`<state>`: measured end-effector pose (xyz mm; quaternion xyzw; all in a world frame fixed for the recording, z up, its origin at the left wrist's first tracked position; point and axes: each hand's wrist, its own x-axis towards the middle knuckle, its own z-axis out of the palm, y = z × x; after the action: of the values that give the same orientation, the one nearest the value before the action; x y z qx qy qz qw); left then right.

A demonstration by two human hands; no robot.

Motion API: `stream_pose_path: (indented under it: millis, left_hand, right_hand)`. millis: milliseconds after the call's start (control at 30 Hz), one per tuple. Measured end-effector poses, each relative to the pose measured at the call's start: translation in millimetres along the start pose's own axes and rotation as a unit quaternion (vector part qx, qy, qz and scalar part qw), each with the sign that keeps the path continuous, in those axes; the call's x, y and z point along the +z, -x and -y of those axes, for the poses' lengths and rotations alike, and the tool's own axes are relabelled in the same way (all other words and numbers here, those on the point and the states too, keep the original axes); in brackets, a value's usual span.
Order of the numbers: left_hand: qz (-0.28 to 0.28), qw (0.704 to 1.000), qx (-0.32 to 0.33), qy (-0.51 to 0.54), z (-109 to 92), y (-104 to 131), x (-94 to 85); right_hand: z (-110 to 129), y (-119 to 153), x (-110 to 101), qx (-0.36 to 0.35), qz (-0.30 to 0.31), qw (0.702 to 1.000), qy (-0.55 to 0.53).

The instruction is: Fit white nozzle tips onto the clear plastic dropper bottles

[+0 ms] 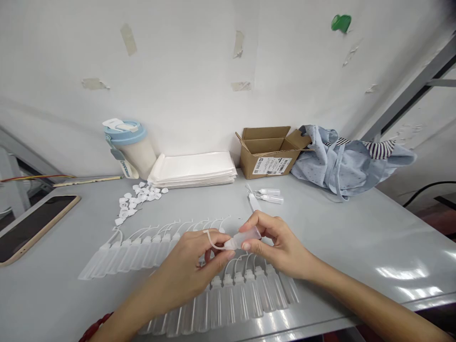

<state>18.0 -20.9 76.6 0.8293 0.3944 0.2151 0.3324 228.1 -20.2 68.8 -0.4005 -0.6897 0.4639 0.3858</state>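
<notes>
A small translucent bottle (248,234) is held between both hands over the grey table, its neck pointing left. My left hand (199,261) pinches the white cap (231,243), from which a thin curved strap sticks out. The fingers of my right hand (276,243) are closed on the bottle's body. Below the hands lies a front row of similar capped bottles (240,299), partly hidden by my left arm. Another slanted row of capped bottles (131,256) lies behind and to the left.
Loose white caps (140,197) lie behind the rows, near a phone (39,225). Further back are a blue-lidded cup (137,147), stacked white envelopes (194,168), an open cardboard box (269,154) and a blue cloth bag (327,166). Several small bottles (270,198) with thin tips lie before the box.
</notes>
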Motion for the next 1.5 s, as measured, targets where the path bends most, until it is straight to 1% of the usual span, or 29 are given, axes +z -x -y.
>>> stream_pose_path:
  millis: [100,167,200,267,367,433,500,600,700,833,867,933,1000,1067,1100,1133,1167,1200,1267,1300,1333,1433,1467,1500]
  left_hand:
    - [-0.047,0.996,0.06,-0.046,6,-2,4.7]
    - [-0.064,0.993,0.078,-0.057,8,-3,6.0]
    - [-0.06,0.994,0.077,-0.053,8,-3,5.7]
    - [-0.025,0.997,0.057,-0.039,5,-2,3.3]
    - [0.043,0.998,0.016,-0.04,-1,0,-1.4]
    - [0.053,0.997,0.012,-0.059,-1,0,-2.8]
    - [0.035,0.995,0.037,-0.083,1,0,-1.9]
    - [-0.012,0.983,0.119,-0.143,9,1,3.2]
    - [-0.061,0.952,0.193,-0.23,14,1,10.9]
    - [-0.126,0.905,0.25,-0.32,15,-1,16.8]
    - [-0.135,0.898,0.257,-0.33,15,-2,16.1]
    - [-0.143,0.898,0.256,-0.329,15,-4,11.9]
    - [-0.154,0.906,0.231,-0.32,18,-6,4.1]
    - [-0.181,0.911,0.189,-0.318,24,-6,-6.0]
    - [-0.201,0.913,0.166,-0.315,27,-6,-11.4]
    - [-0.217,0.915,0.141,-0.309,30,-5,-16.8]
    - [-0.231,0.918,0.116,-0.3,33,-5,-22.2]
    - [-0.246,0.921,0.088,-0.289,36,-4,-27.3]
    - [-0.264,0.926,0.023,-0.268,40,-2,-36.9]
    - [-0.272,0.927,-0.009,-0.26,42,-1,-41.6]
    - [-0.278,0.925,-0.039,-0.255,45,0,-46.2]
    - [-0.281,0.911,-0.121,-0.278,57,4,-62.1]
    - [-0.269,0.902,-0.151,-0.302,63,5,-68.3]
    - [-0.246,0.894,-0.18,-0.328,70,7,-74.9]
  right_hand:
    - [-1,0,3,0.031,-0.008,0.999,-0.043]
    - [-2,0,4,0.057,-0.008,0.995,-0.081]
    - [-3,0,4,0.064,-0.006,0.993,-0.095]
    - [-4,0,3,0.058,0.007,0.992,-0.113]
    - [-5,0,1,0.022,0.041,0.994,-0.104]
    - [-5,0,0,-0.002,0.051,0.997,-0.059]
    - [-6,0,0,-0.018,0.045,0.999,0.006]
    - [-6,0,-1,-0.01,0.043,0.997,0.059]
    - [-7,0,-1,0.023,0.057,0.997,0.044]
    - [-8,-2,1,0.087,0.059,0.994,-0.02]
    - [-8,-2,1,0.093,0.056,0.994,-0.034]
    - [-8,-4,0,0.086,0.04,0.994,-0.048]
    - [-11,-7,-5,0.069,0.004,0.996,-0.052]
    - [-17,-12,-15,0.049,-0.061,0.996,-0.033]
    - [-21,-14,-21,0.033,-0.099,0.994,-0.005]
    - [-27,-17,-26,0.01,-0.145,0.988,0.051]
    - [-33,-20,-31,-0.005,-0.173,0.976,0.13]
    - [-38,-22,-35,-0.023,-0.189,0.958,0.217]
    - [-48,-26,-40,-0.06,-0.175,0.912,0.367]
    - [-51,-28,-40,-0.074,-0.16,0.893,0.413]
    - [-53,-30,-40,-0.085,-0.142,0.881,0.443]
    - [-57,-33,-36,-0.099,-0.1,0.862,0.486]
    - [-57,-34,-35,-0.1,-0.088,0.855,0.5]
    - [-58,-34,-35,-0.099,-0.078,0.849,0.513]
